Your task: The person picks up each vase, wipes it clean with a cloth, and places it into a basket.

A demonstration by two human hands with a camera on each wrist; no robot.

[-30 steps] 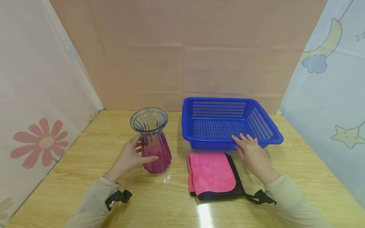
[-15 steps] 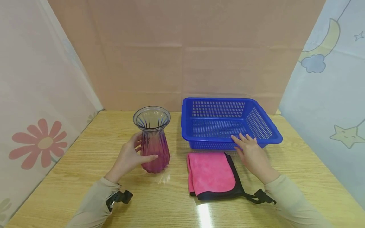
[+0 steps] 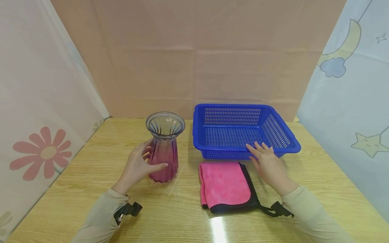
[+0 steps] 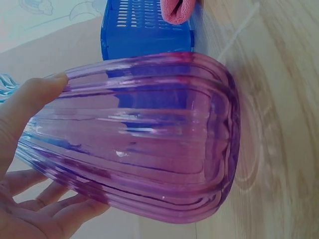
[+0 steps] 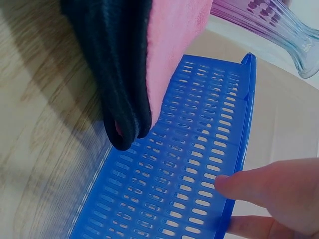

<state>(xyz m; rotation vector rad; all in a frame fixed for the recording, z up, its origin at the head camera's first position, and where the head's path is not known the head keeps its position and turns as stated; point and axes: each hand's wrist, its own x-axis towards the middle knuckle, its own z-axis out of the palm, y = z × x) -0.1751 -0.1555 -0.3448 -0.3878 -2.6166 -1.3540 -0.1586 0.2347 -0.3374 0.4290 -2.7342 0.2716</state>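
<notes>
My left hand [image 3: 136,166] grips a ribbed glass vase [image 3: 164,157], clear bluish at the flared rim and purple-pink lower down. The thumb lies across the near side and the fingers go round the far left side, as the left wrist view of the vase [image 4: 144,134] shows. The vase stands nearly upright; whether its base touches the table I cannot tell. My right hand [image 3: 268,165] holds the near rim of a blue plastic basket [image 3: 225,148], thumb on the outer wall and fingers over the edge. In the right wrist view the thumb [image 5: 249,186] touches the slotted wall.
A folded pink cloth [image 3: 226,185] with black edging and a loop lies in front of the basket, between the hands. The wooden table [image 3: 170,219] meets a tan backdrop [image 3: 194,60] behind and patterned sheets on both sides.
The vase has swung from a lean to the left to nearly upright, its rim moving right and its base slightly left. The right hand, basket and cloth have stayed put.
</notes>
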